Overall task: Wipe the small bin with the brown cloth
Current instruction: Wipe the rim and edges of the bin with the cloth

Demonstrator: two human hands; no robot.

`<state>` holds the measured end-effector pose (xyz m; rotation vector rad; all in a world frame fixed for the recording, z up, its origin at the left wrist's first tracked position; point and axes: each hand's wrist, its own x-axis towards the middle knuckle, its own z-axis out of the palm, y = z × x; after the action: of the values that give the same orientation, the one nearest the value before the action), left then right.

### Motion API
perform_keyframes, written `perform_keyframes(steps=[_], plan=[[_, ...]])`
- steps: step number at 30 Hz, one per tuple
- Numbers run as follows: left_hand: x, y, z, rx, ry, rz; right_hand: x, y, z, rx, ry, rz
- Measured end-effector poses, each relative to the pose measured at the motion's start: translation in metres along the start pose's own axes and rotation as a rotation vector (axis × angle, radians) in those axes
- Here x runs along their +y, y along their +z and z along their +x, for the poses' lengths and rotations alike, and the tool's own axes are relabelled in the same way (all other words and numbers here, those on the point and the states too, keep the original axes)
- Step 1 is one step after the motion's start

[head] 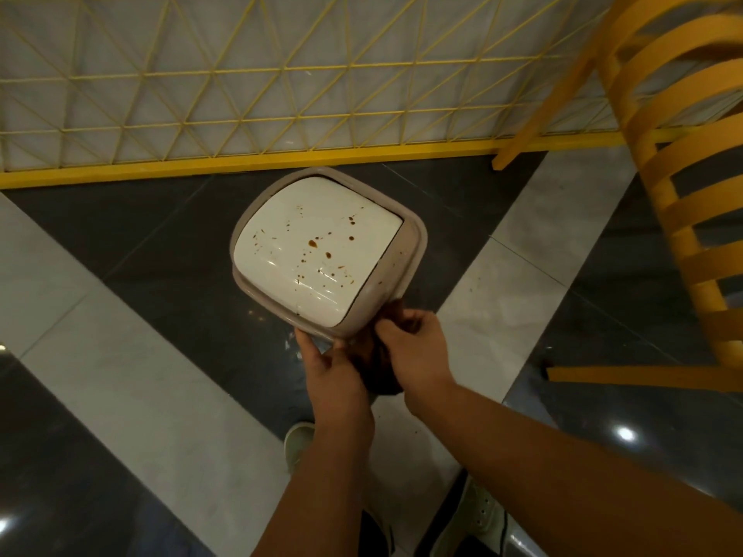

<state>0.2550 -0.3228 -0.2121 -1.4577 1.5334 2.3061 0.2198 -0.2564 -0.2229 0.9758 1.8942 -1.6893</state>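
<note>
The small bin [414, 243] has a beige rim and a white swing lid [317, 243] spotted with brown stains; I see it from above over the tiled floor. My left hand [327, 367] grips the bin's near rim, thumb on top. My right hand [414, 347] holds the dark brown cloth [382, 371] bunched against the bin's near corner, just below the rim. Most of the cloth is hidden between my hands and under the bin.
A yellow wire-mesh fence [241, 94] runs along the far side behind the bin. A yellow slatted chair [663, 195] stands at the right. The floor is dark and light tiles [120, 355]. My shoes [297, 440] show at the bottom.
</note>
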Motion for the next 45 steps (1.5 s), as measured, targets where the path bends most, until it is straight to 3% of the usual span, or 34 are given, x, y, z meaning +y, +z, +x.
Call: perform_keyframes(steps=[4,8,15,17,26,32,38,42,45], plan=[[0.002,-0.002,0.002,-0.026,0.004,-0.059,-0.045,-0.012,0.044,0.136,0.001,0.174],[0.002,0.001,0.003,-0.005,-0.017,-0.077,-0.075,-0.013,0.066,0.165,-0.002,0.159],[-0.001,0.002,-0.002,-0.035,0.021,-0.058,-0.009,-0.005,0.003,-0.007,0.003,0.010],[-0.001,-0.001,0.000,-0.030,0.019,-0.050,-0.012,-0.007,0.008,0.011,-0.021,-0.022],[0.001,-0.001,0.005,-0.009,-0.017,-0.023,-0.101,-0.016,0.085,0.184,-0.074,-0.049],[0.003,0.001,0.004,-0.022,-0.018,-0.050,-0.062,-0.018,0.048,0.036,0.093,0.053],[0.008,-0.002,-0.002,0.038,-0.050,-0.024,-0.013,-0.014,0.005,0.063,0.189,0.112],[0.007,-0.007,-0.001,0.099,-0.090,-0.089,-0.024,-0.017,0.014,0.131,0.151,0.350],[0.007,-0.005,0.001,0.110,-0.102,-0.111,-0.021,-0.011,0.010,0.087,0.070,0.299]])
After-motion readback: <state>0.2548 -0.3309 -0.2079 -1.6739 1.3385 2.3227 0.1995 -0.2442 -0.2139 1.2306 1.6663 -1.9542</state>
